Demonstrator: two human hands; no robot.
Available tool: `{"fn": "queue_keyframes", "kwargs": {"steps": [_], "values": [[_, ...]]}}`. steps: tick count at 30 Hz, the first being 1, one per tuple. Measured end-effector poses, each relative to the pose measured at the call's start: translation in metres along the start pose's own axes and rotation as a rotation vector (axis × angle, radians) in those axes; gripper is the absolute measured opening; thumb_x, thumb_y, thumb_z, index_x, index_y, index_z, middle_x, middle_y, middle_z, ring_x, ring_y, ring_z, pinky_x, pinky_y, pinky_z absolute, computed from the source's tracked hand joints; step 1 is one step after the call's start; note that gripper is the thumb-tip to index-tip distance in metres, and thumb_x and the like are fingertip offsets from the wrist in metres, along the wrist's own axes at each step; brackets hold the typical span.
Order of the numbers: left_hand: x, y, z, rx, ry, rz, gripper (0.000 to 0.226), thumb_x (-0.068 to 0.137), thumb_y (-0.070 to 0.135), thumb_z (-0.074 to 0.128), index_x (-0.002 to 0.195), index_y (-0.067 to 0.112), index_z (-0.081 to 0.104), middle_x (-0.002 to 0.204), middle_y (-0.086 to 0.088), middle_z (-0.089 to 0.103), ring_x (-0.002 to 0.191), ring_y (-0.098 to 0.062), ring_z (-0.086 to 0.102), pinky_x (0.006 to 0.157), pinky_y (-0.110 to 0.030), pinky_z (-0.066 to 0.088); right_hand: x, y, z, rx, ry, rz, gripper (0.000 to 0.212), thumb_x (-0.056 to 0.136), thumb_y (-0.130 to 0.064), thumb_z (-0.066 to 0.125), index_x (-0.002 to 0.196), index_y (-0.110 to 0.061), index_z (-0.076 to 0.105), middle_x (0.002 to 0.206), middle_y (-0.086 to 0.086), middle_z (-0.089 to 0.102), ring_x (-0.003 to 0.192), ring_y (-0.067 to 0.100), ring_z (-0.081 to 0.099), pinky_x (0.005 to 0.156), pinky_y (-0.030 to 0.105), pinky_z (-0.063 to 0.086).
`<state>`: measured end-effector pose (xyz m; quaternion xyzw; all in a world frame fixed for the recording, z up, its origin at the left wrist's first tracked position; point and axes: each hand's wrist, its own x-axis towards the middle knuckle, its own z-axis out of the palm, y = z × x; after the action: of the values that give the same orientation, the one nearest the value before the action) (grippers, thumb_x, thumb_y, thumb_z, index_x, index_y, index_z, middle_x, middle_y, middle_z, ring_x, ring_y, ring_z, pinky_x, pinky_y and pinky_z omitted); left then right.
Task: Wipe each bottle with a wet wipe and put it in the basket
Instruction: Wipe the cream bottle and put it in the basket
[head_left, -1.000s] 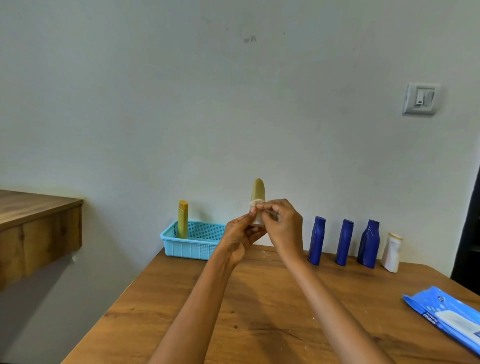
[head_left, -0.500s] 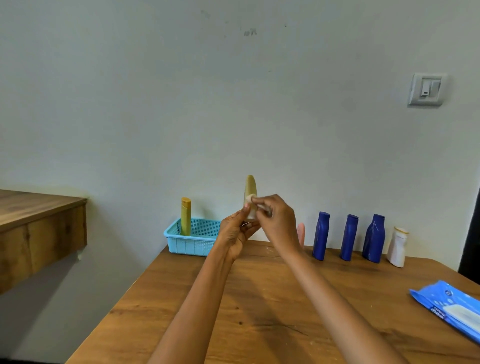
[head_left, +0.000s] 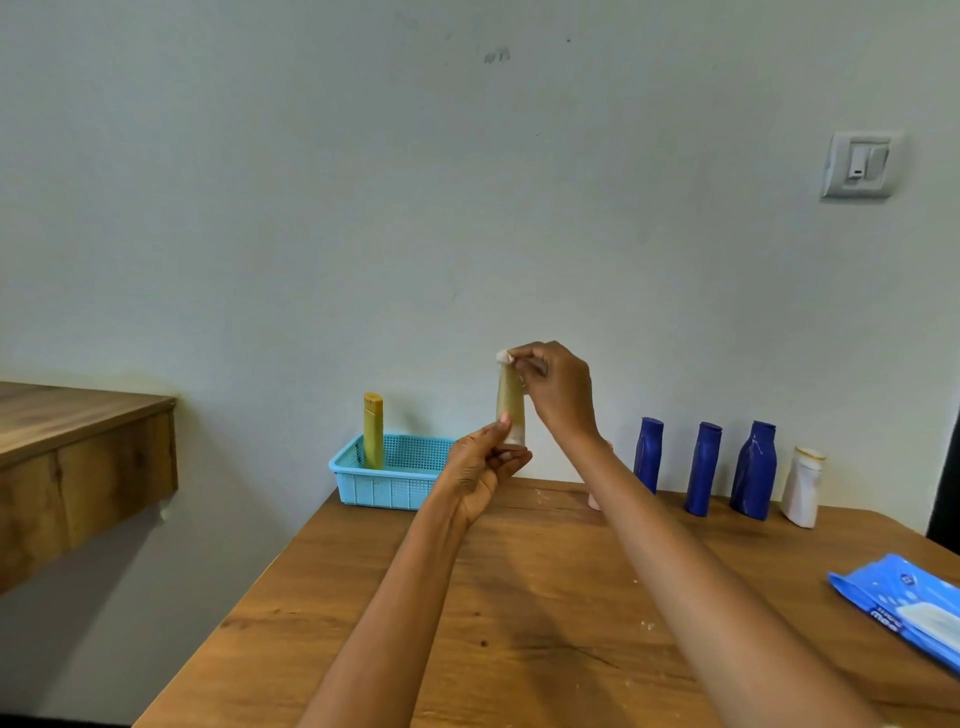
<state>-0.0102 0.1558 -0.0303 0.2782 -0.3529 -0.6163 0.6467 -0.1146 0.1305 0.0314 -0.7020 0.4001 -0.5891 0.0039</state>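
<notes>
My left hand (head_left: 480, 470) holds the lower end of a tan bottle (head_left: 510, 405) raised upright above the table. At the bottle's top, my right hand (head_left: 558, 387) pinches a small white wet wipe (head_left: 503, 356) against it. Behind on the left stands a light blue basket (head_left: 387, 483) with a yellow bottle (head_left: 373, 430) upright inside. Three dark blue bottles (head_left: 648, 461) (head_left: 702, 467) (head_left: 754, 470) and a white bottle (head_left: 802, 486) stand in a row by the wall at the right. A pink bottle (head_left: 594, 499) shows partly behind my right forearm.
A blue wet wipe pack (head_left: 904, 605) lies at the table's right edge. The wooden table (head_left: 545, 613) stands against the wall. A wooden shelf (head_left: 78, 457) juts out at the left. A wall switch (head_left: 857, 165) sits high on the right.
My right hand slid the wipe up the tan bottle from its middle to its top. My left hand shifted its hold down to the bottle's lower end.
</notes>
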Motion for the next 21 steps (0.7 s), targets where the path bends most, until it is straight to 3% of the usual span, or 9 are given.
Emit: {"fn": "queue_keyframes", "kwargs": {"steps": [6,11,16,21], "values": [[0.000,-0.004,-0.002,0.000,-0.014,-0.010,0.022,0.086,0.015,0.063,0.093,-0.006,0.059,0.072,-0.016,0.059,0.071,-0.025,0.060,0.062,-0.031,0.060,-0.019,0.005,0.004,-0.009,0.032,0.052,0.018,0.093,-0.010,0.054,0.105,-0.008,0.066,0.106,0.006,0.065,0.095,0.016,0.061,0.071,0.011,0.042],[-0.004,0.003,-0.003,-0.113,-0.060,-0.020,0.022,0.091,0.020,0.057,0.095,-0.001,0.063,0.080,-0.014,0.063,0.068,-0.018,0.063,0.058,-0.025,0.057,-0.057,0.001,0.010,0.011,0.038,0.015,0.013,0.092,-0.009,0.055,0.100,-0.009,0.066,0.103,0.003,0.064,0.089,0.008,0.059,0.072,0.012,0.046],[-0.008,0.011,-0.004,-0.166,-0.077,-0.026,0.026,0.088,0.026,0.058,0.098,0.003,0.063,0.084,-0.012,0.064,0.077,-0.018,0.062,0.068,-0.026,0.057,-0.060,-0.007,0.011,-0.006,0.004,-0.040,0.015,0.089,-0.011,0.060,0.101,-0.010,0.068,0.101,0.002,0.064,0.089,0.011,0.062,0.073,0.013,0.048],[-0.013,0.011,-0.002,-0.157,-0.099,-0.059,0.022,0.093,0.021,0.054,0.093,0.000,0.062,0.070,-0.013,0.067,0.064,-0.018,0.068,0.062,-0.027,0.059,-0.038,-0.015,0.014,-0.017,0.041,-0.046,0.018,0.091,-0.011,0.057,0.104,-0.010,0.069,0.103,0.004,0.064,0.092,0.015,0.062,0.075,0.020,0.050]]}}
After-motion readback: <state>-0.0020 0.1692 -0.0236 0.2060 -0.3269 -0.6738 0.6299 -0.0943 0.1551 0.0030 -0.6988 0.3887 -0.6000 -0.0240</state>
